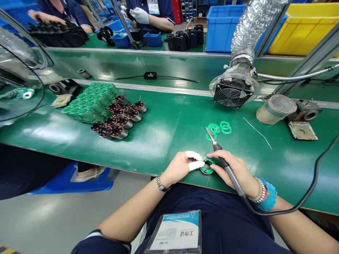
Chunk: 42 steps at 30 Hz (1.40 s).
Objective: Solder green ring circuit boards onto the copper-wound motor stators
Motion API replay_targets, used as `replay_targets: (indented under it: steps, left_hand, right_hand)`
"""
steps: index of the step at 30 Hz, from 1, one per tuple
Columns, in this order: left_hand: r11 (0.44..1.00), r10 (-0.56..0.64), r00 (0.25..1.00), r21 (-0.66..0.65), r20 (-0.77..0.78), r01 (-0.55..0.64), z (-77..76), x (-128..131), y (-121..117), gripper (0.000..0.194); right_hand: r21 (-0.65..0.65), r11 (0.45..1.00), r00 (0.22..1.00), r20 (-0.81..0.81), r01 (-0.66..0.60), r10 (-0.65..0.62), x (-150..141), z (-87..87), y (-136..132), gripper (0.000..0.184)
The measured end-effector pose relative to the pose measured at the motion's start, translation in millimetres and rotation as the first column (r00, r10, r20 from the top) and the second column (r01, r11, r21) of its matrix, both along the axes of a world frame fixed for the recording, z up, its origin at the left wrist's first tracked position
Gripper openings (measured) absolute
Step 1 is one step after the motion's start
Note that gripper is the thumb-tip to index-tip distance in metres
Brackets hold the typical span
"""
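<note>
At the table's front edge sits a motor stator [207, 173] with a green ring-shaped circuit board [211, 168] on top; thin wires stick out toward me. My left hand [180, 165], with white covers on thumb and forefinger, pinches the stator's left side. A soldering iron [231, 173] lies across my right hand [235, 170], its tip pointing up and away from the stator. The thumb and forefinger of that hand touch the board's right side. Just beyond the iron's tip lie several loose green ring boards [225, 127].
Several wound stators [119, 132] stand at left beside stacked green boards [90, 102]. A fume extractor fan [231, 96] hangs ahead. At right are solder wire [257, 133], a cup [275, 110] and an iron stand [303, 129]. The iron's cable [308, 197] loops right. Co-workers sit opposite.
</note>
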State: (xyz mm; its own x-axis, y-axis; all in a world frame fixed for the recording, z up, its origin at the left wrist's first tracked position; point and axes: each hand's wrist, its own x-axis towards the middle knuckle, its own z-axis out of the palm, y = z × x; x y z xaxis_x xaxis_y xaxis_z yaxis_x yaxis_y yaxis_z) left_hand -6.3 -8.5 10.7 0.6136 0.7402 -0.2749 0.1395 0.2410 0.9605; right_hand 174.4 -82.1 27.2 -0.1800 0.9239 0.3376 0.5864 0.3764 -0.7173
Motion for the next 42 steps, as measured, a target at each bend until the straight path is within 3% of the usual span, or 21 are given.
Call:
replay_targets:
  steps: [8, 20, 26, 33, 42]
  left_hand:
    - [1.0, -0.014, 0.999, -0.026, 0.046, 0.015, -3.4, 0.7, 1.5, 0.014]
    - [1.0, -0.028, 0.994, 0.003, 0.107, 0.028, 0.7, -0.9, -6.8, 0.019]
    - [0.991, -0.076, 0.996, -0.102, 0.056, 0.082, -2.8, -4.4, -0.7, 0.022]
    - [0.99, -0.073, 0.996, -0.117, 0.043, 0.077, -3.9, -3.9, 1.6, 0.018]
    - [0.994, -0.056, 0.998, -0.096, 0.04, 0.059, -2.0, -3.1, 0.4, 0.013]
  right_hand:
    - [0.049, 0.999, 1.0, -0.019, -0.001, 0.002, -14.2, 3.5, 12.8, 0.024]
    - [0.075, 0.996, 0.999, 0.01, 0.046, -0.047, -26.8, -4.0, 4.1, 0.03]
    - [0.061, 0.986, 0.987, -0.046, 0.154, -0.151, -10.6, 11.7, -10.3, 0.018]
    - [0.066, 0.996, 0.996, -0.073, 0.059, -0.054, 9.6, 20.3, -31.4, 0.034]
    - [0.015, 0.985, 0.985, 0.01, 0.174, -0.175, 10.2, 22.3, -33.9, 0.016]
